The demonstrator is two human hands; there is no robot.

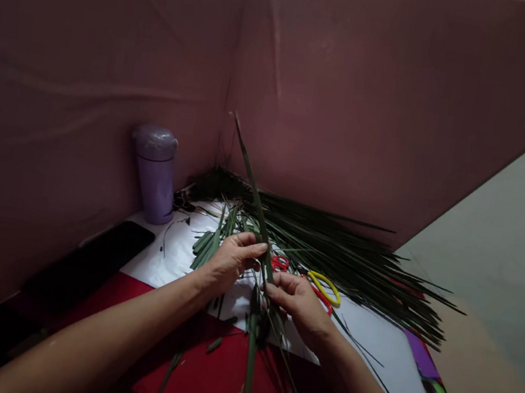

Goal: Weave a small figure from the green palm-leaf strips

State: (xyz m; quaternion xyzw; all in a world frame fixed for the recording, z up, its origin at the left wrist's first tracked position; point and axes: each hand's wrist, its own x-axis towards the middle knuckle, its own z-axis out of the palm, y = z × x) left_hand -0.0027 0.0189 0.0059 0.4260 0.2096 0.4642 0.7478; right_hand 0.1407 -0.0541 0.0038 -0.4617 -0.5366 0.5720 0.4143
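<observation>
A long green leaf strip [254, 190] slants up and to the left above the table. My left hand [235, 259] pinches it with thumb and fingers near its middle. Just below and to the right, my right hand [294, 297] is closed on the same strip, where other thin strips cross it. Its lower end hangs toward the red cloth [203, 389]. Behind my hands lies a large pile of long dark green leaves [349, 252]. Shorter cut strips [205, 251] lie beyond my left hand. Red-handled scissors [280, 264] and a yellow handle loop [325, 287] show between and behind my hands.
A purple tumbler [156, 181] with a plastic-covered top stands at the back left by the pink wall [91, 44]. A black flat object [94, 255] lies at the left edge. White sheeting [379, 339] covers part of the table. Small leaf scraps [214, 345] lie in front.
</observation>
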